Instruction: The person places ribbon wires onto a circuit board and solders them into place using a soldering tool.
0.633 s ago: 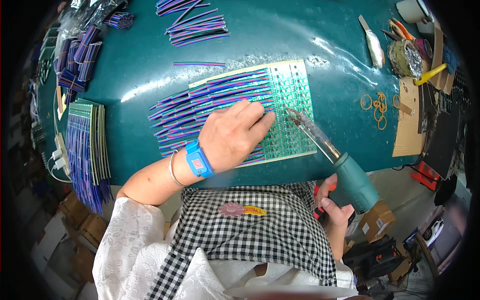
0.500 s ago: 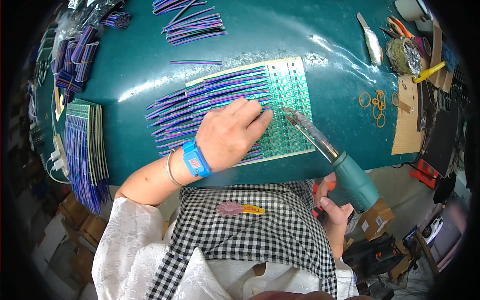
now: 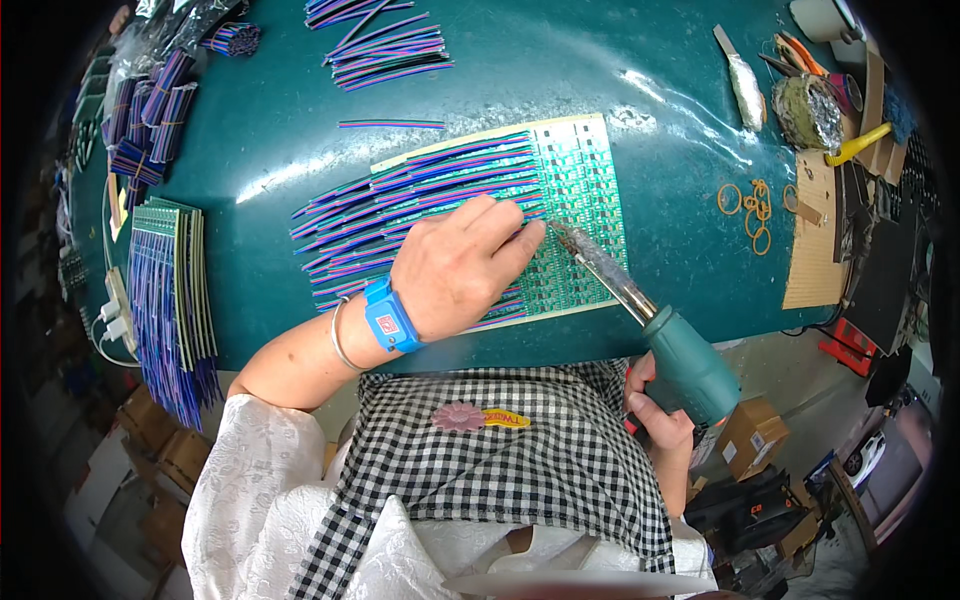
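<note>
A panel of green circuit boards (image 3: 580, 180) lies on the table with rows of blue, red and black ribbon wires (image 3: 420, 185) running leftward from it. Over those rows rests my left hand (image 3: 460, 260), thumb and fingers pinched at a wire's end; the palm hides the rest of that wire. A blue wrist strap circles this wrist. My right hand (image 3: 660, 410) grips a green soldering gun (image 3: 695, 365), partly behind its body. The gun's dark tip (image 3: 562, 232) is at the boards, just right of my left fingertips.
Loose wires (image 3: 390, 60) and a single wire (image 3: 392, 125) lie beyond the panel. Wired boards (image 3: 170, 300) are stacked at left, below bundled wires (image 3: 165, 110). Rubber bands (image 3: 760, 215), a foil-wrapped blade (image 3: 742, 90) and a foil-lined pot (image 3: 810, 112) sit at right.
My right hand has moved the soldering gun left, bringing its tip closer to my left fingertips. My left hand has stayed in nearly the same place.
</note>
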The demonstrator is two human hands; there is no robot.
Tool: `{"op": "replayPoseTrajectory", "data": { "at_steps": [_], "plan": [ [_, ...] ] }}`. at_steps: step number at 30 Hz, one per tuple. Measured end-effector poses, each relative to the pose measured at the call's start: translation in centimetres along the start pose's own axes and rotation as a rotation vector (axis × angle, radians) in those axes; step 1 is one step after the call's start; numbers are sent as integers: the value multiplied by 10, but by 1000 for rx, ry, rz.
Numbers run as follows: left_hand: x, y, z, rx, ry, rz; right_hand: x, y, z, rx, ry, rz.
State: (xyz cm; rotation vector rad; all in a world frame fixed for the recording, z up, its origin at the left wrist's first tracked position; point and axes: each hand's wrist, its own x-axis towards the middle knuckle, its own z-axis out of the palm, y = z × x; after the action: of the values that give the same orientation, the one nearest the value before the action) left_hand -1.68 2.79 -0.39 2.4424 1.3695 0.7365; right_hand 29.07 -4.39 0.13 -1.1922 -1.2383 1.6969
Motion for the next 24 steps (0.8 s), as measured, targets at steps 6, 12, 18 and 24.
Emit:
{"op": "replayPoseTrajectory", "data": {
  "at_steps": [6, 12, 18, 24],
  "plan": [
    [0, -2, 2, 24, 20, 37, -3, -4, -5, 75, -4, 41],
    [0, -3, 2, 45, 28, 65, -4, -5, -2, 154, 55, 37],
    [1, 0, 0, 32, 8, 46, -7, -1, -1, 106, 23, 87],
    [1, -5, 1, 19, 31, 75, -3, -7, 1, 140, 42, 62]
  ]
}}
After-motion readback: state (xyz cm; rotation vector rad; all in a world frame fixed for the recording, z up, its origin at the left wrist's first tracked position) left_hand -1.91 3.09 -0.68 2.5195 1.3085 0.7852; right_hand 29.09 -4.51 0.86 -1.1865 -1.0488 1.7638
